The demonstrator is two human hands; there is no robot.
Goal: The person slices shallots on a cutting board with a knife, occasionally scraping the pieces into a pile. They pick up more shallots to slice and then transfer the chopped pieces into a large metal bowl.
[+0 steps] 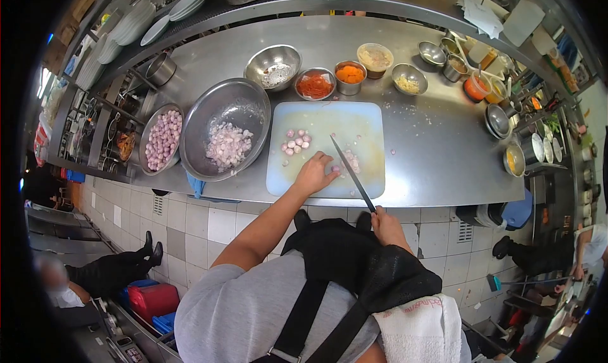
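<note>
My right hand [387,226] is wrapped round the handle of a long knife [352,173], whose blade points up and left over the cutting board [326,113]. Beside the blade, my left hand [315,174] rests on the board with its fingers bent at a small shallot [335,169]; the fingertips pinch or touch it. Sliced shallot [350,161] lies by the blade. Several whole peeled shallots [296,142] are grouped at the board's upper left. To the left, a large steel bowl [195,125] holds chopped shallot, and a smaller bowl [147,166] holds whole ones.
Behind the board stand an empty-looking steel bowl [256,62], a bowl of red strips [315,85], an orange-filled container [350,74] and a lidded tub [375,57]. Shelving crosses overhead. One person [114,271] is at the lower left, another [544,255] at the right.
</note>
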